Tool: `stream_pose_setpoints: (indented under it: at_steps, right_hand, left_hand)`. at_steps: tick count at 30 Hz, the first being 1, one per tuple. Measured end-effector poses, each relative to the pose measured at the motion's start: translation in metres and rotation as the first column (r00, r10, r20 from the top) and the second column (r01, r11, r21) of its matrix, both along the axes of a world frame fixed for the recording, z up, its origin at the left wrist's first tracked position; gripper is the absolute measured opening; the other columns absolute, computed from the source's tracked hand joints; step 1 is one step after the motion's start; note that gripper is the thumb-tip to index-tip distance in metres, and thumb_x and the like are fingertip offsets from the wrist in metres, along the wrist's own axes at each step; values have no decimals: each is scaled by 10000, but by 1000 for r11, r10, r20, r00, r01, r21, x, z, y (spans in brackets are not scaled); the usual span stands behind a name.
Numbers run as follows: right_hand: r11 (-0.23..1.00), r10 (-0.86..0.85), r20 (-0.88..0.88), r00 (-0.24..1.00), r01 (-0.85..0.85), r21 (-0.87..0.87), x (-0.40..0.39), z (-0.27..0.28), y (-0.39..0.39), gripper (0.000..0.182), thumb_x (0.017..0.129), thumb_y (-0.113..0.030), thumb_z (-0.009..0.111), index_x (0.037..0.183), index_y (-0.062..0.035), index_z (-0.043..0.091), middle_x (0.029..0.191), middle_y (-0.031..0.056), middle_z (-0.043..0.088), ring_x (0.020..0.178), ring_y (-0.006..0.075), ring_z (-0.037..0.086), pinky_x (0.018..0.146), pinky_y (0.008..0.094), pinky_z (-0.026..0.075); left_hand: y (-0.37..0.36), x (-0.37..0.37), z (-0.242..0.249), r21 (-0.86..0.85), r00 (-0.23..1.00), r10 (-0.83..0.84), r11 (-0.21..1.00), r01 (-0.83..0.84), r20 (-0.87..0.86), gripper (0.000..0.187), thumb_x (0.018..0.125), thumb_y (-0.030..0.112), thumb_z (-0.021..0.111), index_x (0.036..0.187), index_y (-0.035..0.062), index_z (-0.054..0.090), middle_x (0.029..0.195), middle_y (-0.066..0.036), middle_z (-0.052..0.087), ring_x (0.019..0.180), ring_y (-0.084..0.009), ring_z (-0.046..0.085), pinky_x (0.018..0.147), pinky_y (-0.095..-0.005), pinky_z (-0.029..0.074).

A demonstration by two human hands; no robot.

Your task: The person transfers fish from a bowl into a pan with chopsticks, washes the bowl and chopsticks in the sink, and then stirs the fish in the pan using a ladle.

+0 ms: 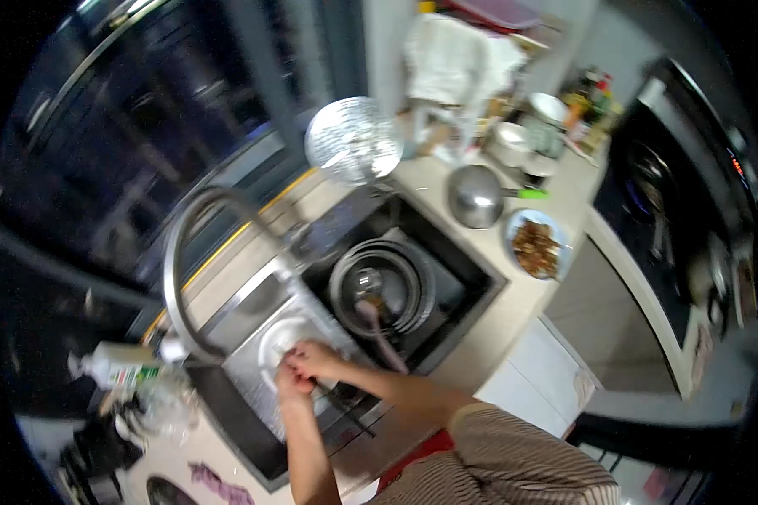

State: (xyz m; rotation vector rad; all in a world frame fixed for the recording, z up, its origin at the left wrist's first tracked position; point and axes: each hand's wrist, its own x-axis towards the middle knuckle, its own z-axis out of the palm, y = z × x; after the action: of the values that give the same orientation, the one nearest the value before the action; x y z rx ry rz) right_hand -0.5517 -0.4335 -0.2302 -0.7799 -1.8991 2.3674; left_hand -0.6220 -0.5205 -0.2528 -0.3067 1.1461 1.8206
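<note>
one left hand (292, 380), one right hand (316, 360), curled together over bowl (281, 335); hold cannot be told; washing judged in hand, steady grip needed next.

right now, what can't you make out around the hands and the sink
All in the head view:
What, if anything, the left hand and right hand hold: they overlap and are blurred.
Part of the white dish in the sink: covered by the hands.
The print on the white bottle: blurred and too small.
The whole of the dark round shape at lower left: cut off by the bottom edge.
</note>
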Motion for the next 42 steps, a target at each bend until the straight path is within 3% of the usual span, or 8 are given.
stream_pose_setpoints:
  at_steps: [1, 2, 3, 13, 19, 25, 32, 42]
  right_hand:
    - [892, 113, 27, 993, -113, 437, -1, -9, 10, 259, 867, -211, 546, 1025, -5, 531, 795, 164, 630, 559, 154, 618, 476, 277, 494]
    - [1000, 18, 30, 999, -19, 22, 12, 38, 22, 319, 834, -195, 580, 1095, -17, 534, 918, 170, 632, 641, 175, 635, 561, 294, 509]
    - [770, 2, -142, 990, 89, 632, 16, 66, 34, 390, 800, -184, 611, 1150, -33, 524, 982, 142, 627, 779, 180, 631, 665, 304, 503]
    - [298, -382, -578, 721, 688, 661, -78, 47, 183, 552, 871, -276, 534, 1281, 43, 346, 1071, 187, 565, 991, 286, 549, 896, 343, 407]
    - [822, -393, -412, 822, 515, 243, -115, 75, 210, 433, 915, -272, 463, 1206, 49, 458, 1110, 182, 571, 1060, 300, 526, 931, 358, 386]
    - [621, -343, -374, 862, 507, 598, -88, 88, 176, 336, 931, -211, 420, 1183, -12, 519, 1062, 127, 596, 1019, 195, 544, 876, 277, 403]
    - [191, 662, -104, 743, -32, 981, 89, 68, 29, 550, 732, -156, 663, 1236, -77, 455, 1112, 141, 496, 1002, 322, 527, 819, 403, 452]
    - [902, -10, -419, 908, 189, 387, 119, 144, -17, 384, 918, -342, 440, 871, -14, 634, 707, 54, 540, 512, 112, 495, 498, 234, 405]
  left_hand:
    - [10, 1, 6, -168, 973, 129, 981, -96, 194, 247, 884, 282, 475, 948, 58, 559, 839, -75, 585, 701, -198, 579, 570, -333, 499]
    - [-19, -23, -36, 177, 916, -156, 980, 95, 369, 182, 902, 274, 450, 971, 129, 538, 733, -51, 555, 500, -152, 479, 388, -295, 392]
    - [-1, -5, 3, -80, 931, 77, 995, -51, 356, 136, 912, 270, 426, 1004, 207, 504, 668, -27, 516, 407, -111, 346, 331, -260, 273]
    - [-49, 16, -11, -54, 819, 164, 986, -161, 550, 289, 903, 350, 459, 678, 170, 440, 514, 50, 375, 397, -93, 319, 380, -230, 246]
    - [-52, 25, 2, -97, 791, 201, 979, -177, 578, 497, 860, 574, 438, 566, 179, 370, 501, 45, 357, 389, -86, 297, 365, -213, 202]
    - [-40, 27, 8, 60, 796, 136, 976, -211, 590, 555, 809, 667, 393, 554, 174, 381, 497, 43, 310, 401, -84, 273, 376, -220, 219]
    - [-34, 17, 30, 146, 667, 252, 865, -481, 701, 571, 805, 671, 388, 602, 137, 403, 486, 40, 308, 390, -82, 274, 351, -201, 225]
    - [-61, -5, 72, 69, 736, 403, 853, -518, 545, 321, 927, 212, 448, 634, 142, 337, 470, 44, 218, 365, -83, 220, 316, -233, 178]
